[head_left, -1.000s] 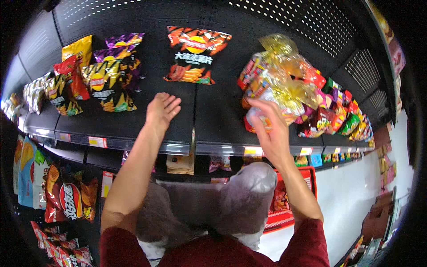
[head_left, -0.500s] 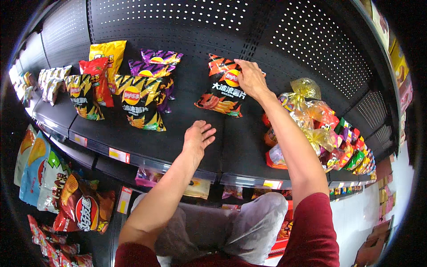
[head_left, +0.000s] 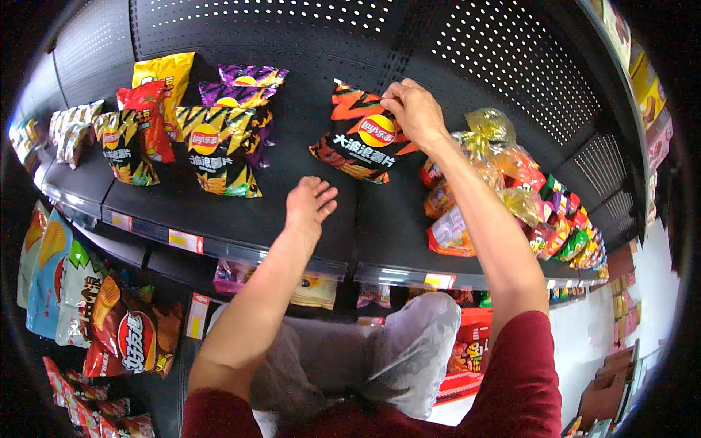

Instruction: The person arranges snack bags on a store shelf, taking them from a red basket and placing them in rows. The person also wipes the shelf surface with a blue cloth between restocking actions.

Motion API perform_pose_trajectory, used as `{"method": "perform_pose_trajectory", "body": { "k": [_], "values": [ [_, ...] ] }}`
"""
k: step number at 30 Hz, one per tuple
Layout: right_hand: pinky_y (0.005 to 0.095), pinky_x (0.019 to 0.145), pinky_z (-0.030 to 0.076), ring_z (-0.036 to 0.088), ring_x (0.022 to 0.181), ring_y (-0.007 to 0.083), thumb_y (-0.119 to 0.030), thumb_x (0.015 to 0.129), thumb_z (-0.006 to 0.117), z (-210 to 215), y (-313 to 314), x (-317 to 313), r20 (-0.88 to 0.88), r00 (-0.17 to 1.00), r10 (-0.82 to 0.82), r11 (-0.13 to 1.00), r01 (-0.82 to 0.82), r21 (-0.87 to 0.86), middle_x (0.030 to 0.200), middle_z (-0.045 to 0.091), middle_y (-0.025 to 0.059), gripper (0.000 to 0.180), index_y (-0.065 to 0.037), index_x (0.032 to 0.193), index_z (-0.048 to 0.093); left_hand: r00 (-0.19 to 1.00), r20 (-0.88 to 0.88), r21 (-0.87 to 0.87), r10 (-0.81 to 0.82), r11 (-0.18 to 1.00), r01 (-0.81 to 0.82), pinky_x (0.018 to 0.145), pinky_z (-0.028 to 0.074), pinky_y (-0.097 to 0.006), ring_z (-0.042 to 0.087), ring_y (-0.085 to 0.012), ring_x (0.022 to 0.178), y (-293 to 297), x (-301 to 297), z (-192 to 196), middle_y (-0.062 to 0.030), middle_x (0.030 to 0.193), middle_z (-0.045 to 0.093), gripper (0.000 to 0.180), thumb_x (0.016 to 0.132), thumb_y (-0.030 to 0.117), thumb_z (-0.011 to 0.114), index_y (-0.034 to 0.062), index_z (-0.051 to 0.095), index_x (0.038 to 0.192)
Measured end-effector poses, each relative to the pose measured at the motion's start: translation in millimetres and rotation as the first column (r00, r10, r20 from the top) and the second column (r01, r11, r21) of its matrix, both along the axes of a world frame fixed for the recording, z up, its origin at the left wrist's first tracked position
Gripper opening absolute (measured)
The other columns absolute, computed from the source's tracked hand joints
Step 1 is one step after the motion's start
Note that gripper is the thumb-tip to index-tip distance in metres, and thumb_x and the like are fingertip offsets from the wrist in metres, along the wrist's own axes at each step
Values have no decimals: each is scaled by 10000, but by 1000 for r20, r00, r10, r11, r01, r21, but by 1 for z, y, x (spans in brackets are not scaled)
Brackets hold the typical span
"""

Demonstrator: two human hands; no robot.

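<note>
My right hand (head_left: 416,113) pinches the upper right corner of a black and orange potato chip bag (head_left: 358,150), its fingers closed on the edge. The bag tilts over the middle of the dark shelf, its printed front toward me; whether its bottom touches the shelf I cannot tell. Below and to the left of it, my left hand (head_left: 307,206) is above the shelf with fingers stretched out, holding nothing. Left of that hand stand black and yellow chip bags (head_left: 219,160), with purple chip bags (head_left: 244,84) behind.
Red (head_left: 150,117) and yellow snack bags (head_left: 166,73) stand farther left. Clear-wrapped snack bundles (head_left: 456,226) crowd the shelf under my right forearm. A perforated black back panel (head_left: 277,29) rises behind. Price tags line the shelf edge (head_left: 307,266). Larger chip bags (head_left: 131,336) fill the lower left.
The chip bag at my right hand has tilted and turned a little. My left hand stays open below it. The whole scene has shifted slightly up and left in view.
</note>
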State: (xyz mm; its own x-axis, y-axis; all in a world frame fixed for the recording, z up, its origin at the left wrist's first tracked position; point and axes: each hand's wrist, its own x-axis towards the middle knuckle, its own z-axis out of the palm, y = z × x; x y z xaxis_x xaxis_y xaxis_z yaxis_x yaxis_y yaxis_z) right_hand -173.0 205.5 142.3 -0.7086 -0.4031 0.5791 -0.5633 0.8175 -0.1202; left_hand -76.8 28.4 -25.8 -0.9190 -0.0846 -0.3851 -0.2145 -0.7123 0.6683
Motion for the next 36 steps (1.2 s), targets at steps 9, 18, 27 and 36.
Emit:
{"method": "perform_pose_trajectory", "body": {
  "k": [9, 18, 27, 36],
  "values": [
    [307, 694, 484, 624, 773, 173, -220, 897, 678, 67, 105, 135, -12, 1000, -20, 975, 17, -221, 814, 662, 103, 206, -15, 917, 680, 998, -32, 58, 57, 997, -55, 826, 513, -372, 630, -262, 1029, -15, -11, -18, -134, 1144, 640, 335, 962, 296, 508, 19, 575, 1137],
    [235, 756, 456, 552, 823, 65, -109, 929, 660, 62, 215, 326, 255, 926, -280, 851, 362, -380, 885, 622, -19, 101, -14, 906, 638, 994, -109, -11, -27, 1000, 26, 936, 484, -374, 604, -260, 1134, -19, 4, -12, -150, 1229, 614, 386, 1006, 270, 484, -27, 547, 1243],
    [341, 702, 515, 640, 765, 247, -29, 876, 649, -108, 318, 434, 311, 673, -671, 672, 729, -129, 877, 628, 122, 40, 2, 901, 647, 983, -136, -170, -123, 980, 99, 886, 523, -320, 602, -202, 1147, -8, 8, -18, -123, 1295, 599, 397, 1035, 282, 457, -3, 549, 1295],
    [398, 714, 511, 649, 813, 314, -122, 884, 656, -297, 402, 464, 357, 518, -777, 488, 855, -178, 918, 648, 148, 119, -10, 919, 671, 976, -161, -159, -150, 979, 124, 914, 497, -315, 603, -205, 1131, -19, -5, -40, -129, 1299, 599, 410, 1047, 287, 429, 0, 541, 1316]
  ]
}}
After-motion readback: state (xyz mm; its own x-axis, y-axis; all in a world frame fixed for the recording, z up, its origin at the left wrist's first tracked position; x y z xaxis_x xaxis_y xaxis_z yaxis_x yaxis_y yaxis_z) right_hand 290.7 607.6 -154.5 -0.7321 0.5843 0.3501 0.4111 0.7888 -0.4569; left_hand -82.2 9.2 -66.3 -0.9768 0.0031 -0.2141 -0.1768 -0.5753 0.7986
